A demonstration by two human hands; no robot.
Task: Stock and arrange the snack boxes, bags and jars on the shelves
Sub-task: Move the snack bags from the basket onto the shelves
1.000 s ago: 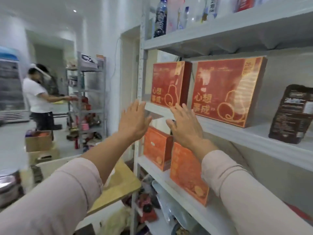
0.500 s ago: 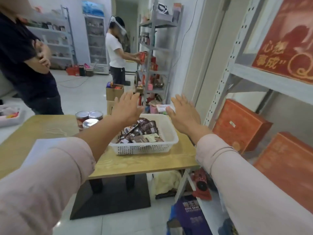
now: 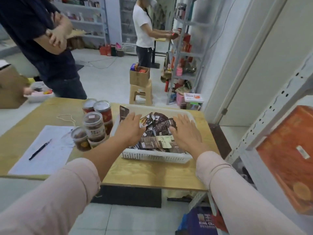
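A white plastic basket (image 3: 152, 156) stands on the wooden table (image 3: 145, 175), filled with several dark brown snack bags (image 3: 159, 128). My left hand (image 3: 131, 127) hovers over the basket's left half, fingers straight and spread, holding nothing. Over the right half my right hand (image 3: 184, 131) is stretched out flat in the same way. Several clear jars (image 3: 94, 126) with dark snacks stand stacked just left of the basket. An orange snack box (image 3: 288, 158) sits on the grey shelf (image 3: 264, 126) at the right.
A sheet of paper (image 3: 45, 150) with a pen (image 3: 39, 149) lies on the table's left. A person in dark clothes (image 3: 47, 48) stands behind the table. Another person in white (image 3: 144, 31) works at a far shelf beside a cardboard box (image 3: 139, 76) on a stool.
My view has swung from the shelf with red boxes to the table. Both hands have left the shelf and now reach down over the basket of bags.
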